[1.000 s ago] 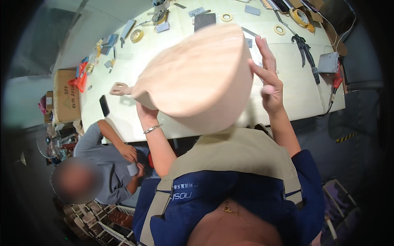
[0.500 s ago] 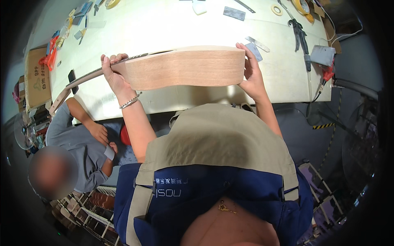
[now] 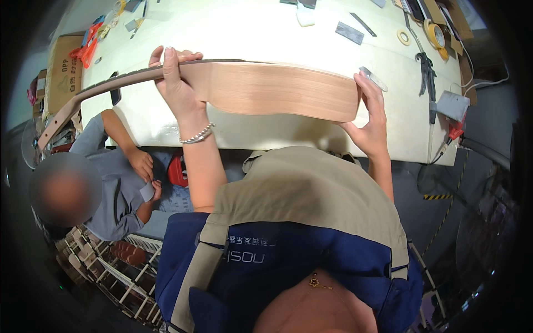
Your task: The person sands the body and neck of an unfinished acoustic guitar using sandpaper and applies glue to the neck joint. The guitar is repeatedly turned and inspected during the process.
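Observation:
An unfinished, pale wooden guitar (image 3: 277, 89) is held up on its side over the front part of the white table, the side of its body toward me. My left hand (image 3: 182, 86) is closed round the neck beside the body, its thumb on the near side and its fingers over the dark fretboard. The neck and headstock (image 3: 60, 123) reach out to the left, past the table's edge. At the rounded tail end of the body, my right hand (image 3: 371, 114) grips with fingers above and thumb below.
On the left sits a co-worker (image 3: 119, 183) with a small grey sheet (image 3: 146, 192) in hand. The white table (image 3: 233, 130) bears tape rolls (image 3: 436, 35), a flat grey block (image 3: 350, 33) and a black-handled air gun (image 3: 426, 75). A cardboard box (image 3: 64, 75) stands at the left.
The guitar has tilted: its tail end now sits lower and its neck side higher. Both hands have moved with it and keep their hold. The whole view has shifted somewhat.

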`<state>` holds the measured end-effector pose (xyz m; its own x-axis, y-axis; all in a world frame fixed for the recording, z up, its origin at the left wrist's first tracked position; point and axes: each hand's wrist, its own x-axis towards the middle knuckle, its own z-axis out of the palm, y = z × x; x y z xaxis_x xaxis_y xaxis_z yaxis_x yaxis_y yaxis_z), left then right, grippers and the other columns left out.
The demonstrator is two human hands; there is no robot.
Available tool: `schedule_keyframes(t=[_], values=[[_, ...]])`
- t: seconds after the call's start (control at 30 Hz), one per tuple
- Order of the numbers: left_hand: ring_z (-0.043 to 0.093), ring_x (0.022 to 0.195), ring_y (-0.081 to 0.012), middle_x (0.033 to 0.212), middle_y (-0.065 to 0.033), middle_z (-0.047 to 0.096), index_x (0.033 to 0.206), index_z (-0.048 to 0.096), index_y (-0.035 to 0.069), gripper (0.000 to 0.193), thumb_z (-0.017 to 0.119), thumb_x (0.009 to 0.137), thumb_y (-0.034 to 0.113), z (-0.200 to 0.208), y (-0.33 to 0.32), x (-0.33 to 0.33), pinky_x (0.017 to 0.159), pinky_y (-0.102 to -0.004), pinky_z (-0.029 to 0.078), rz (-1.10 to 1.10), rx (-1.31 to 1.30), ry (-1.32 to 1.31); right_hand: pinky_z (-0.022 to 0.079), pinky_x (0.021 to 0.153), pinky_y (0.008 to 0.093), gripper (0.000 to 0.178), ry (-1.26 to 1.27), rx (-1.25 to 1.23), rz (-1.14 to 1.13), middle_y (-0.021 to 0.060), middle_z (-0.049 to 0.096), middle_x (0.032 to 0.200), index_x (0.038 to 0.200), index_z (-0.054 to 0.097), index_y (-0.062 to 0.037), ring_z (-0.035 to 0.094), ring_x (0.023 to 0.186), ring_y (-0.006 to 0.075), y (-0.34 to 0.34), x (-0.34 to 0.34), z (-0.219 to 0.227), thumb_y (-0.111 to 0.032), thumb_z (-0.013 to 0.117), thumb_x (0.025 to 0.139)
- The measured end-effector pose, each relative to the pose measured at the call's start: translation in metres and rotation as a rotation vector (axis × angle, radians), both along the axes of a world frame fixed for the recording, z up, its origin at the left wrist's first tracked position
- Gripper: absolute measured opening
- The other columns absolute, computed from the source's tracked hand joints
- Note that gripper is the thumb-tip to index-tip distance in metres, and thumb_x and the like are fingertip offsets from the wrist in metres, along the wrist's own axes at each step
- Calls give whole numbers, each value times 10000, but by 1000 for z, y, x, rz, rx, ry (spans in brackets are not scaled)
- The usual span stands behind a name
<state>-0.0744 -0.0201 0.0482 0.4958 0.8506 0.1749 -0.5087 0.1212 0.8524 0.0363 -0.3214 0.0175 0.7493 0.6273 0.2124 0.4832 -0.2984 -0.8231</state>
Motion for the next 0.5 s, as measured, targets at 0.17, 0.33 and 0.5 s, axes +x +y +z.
schedule_keyframes(t=[0.17,0.33,0.5], values=[[574,747,-223,736,-88,555,1160,367,44,628,352,885,608,26,-34,16,794,-401,492,-144,113,-55,377,998,430,770,-103,-72,-53,126,451,1292,1269,466,-85,376,1262,338,4,0,12,-47,759,557],[594,888,-287,868,-138,579,1194,336,25,579,367,908,528,45,-66,31,882,-468,467,-357,305,0,306,1040,461,781,-137,-74,-100,125,463,1272,1267,463,-76,378,1258,337,3,2,8,-73,771,550],[596,984,-311,996,-183,590,1204,336,16,479,442,929,393,59,-91,48,901,-436,468,-554,291,50,171,1087,526,866,-138,-65,-132,118,477,1255,1295,414,-58,401,1231,345,9,5,4,-226,818,548]])
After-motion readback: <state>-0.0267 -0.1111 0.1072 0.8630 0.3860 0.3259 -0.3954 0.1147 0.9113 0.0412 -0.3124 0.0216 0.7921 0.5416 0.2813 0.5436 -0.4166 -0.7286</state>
